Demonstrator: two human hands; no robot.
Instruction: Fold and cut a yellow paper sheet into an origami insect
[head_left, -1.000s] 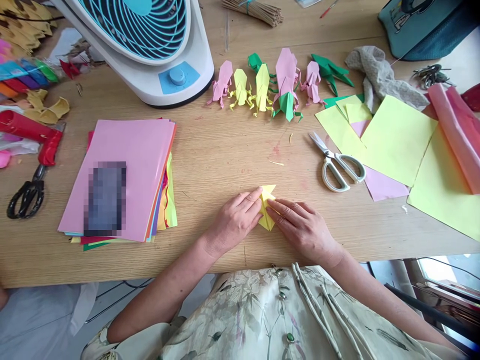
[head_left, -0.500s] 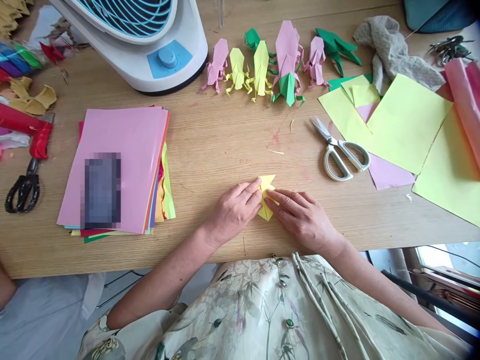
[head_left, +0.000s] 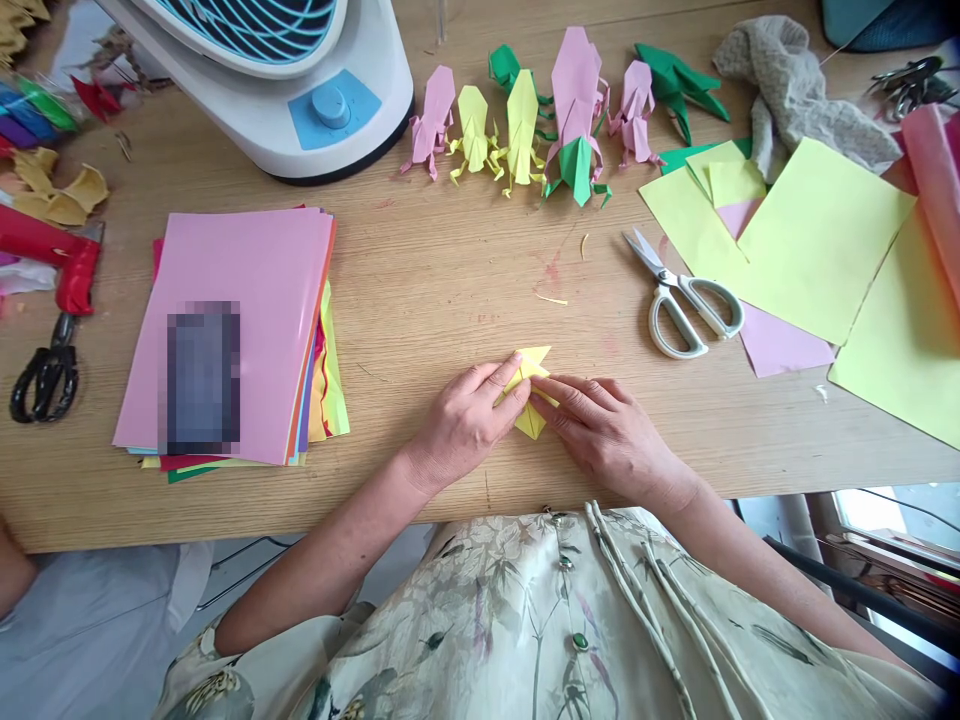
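Note:
A small piece of folded yellow paper [head_left: 531,424] lies on the table right in front of me, one pointed flap sticking out toward the upper right. My left hand [head_left: 466,422] grips it from the left, thumb and index finger pressed on its surface. From the other side, my right hand [head_left: 609,432] presses its fingertips onto the right edge and centre of the paper. The two hands almost meet over it, so the middle folds are partly hidden. White-handled scissors [head_left: 679,300] lie slightly open, up and to the right of my right hand.
Folded paper figures [head_left: 521,130] in pink, yellow and green stand near a fan [head_left: 330,110]. Yellow sheets [head_left: 825,240] lie at right beside a grey cloth [head_left: 802,100]. At left are a coloured paper stack [head_left: 247,260] and black-handled scissors [head_left: 46,380]. Another person's arm [head_left: 13,570] shows lower left.
My left thumb and right index finger have moved closer together over the middle of the yellow paper. The whole view has shifted slightly; other things lie as before.

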